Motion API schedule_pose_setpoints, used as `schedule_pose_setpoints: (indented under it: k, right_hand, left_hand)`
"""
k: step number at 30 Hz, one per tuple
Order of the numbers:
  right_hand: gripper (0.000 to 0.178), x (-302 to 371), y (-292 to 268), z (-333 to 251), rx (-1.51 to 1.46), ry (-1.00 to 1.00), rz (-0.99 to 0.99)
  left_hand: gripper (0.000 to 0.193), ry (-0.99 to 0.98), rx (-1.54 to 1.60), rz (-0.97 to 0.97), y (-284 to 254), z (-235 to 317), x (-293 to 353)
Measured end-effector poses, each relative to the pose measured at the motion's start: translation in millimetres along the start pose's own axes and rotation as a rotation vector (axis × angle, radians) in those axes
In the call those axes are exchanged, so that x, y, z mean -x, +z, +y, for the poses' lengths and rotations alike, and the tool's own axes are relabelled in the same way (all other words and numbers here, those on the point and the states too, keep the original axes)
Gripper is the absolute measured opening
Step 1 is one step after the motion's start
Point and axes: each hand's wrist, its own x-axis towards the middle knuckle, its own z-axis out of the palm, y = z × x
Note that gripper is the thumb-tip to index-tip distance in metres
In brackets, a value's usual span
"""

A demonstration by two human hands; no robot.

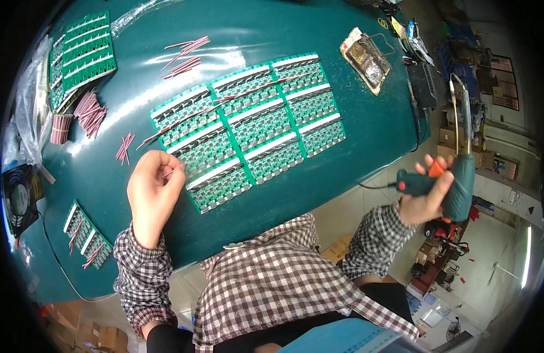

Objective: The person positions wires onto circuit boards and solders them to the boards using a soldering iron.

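Note:
My right hand (424, 206) is wrapped round the green handle of a soldering gun (459, 194), raised beyond the table's right edge. The gun's orange trigger is under my fingers and its metal tip points away from me. At the left side of a block of green circuit boards (261, 130), my left hand (151, 191) is pinched on a short reddish wire (168, 173), mostly hidden by the fingers. Red and black wires (236, 96) lie across the upper rows of the boards.
Bundled wires (90, 113) and loose wires (186, 54) lie left and beyond. Stacked circuit boards (86, 50) stand far left, a small board (86, 235) near left. A black fan (20, 197) is at the left edge. A stained soldering tray (366, 60) sits far right.

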Motion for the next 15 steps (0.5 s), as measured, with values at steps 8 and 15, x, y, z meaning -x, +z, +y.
schedule_pose_setpoints:
  k: [8,15]
  right_hand:
    - [0.031,-12,18,39,0.053,0.169,-0.08]
    - [0.037,33,4,5,-0.404,0.656,-0.42]
  left_hand:
    - [0.007,-0.001,-0.023,-0.024,0,-1,1]
    - [0.006,0.052,0.009,0.004,0,5,1]
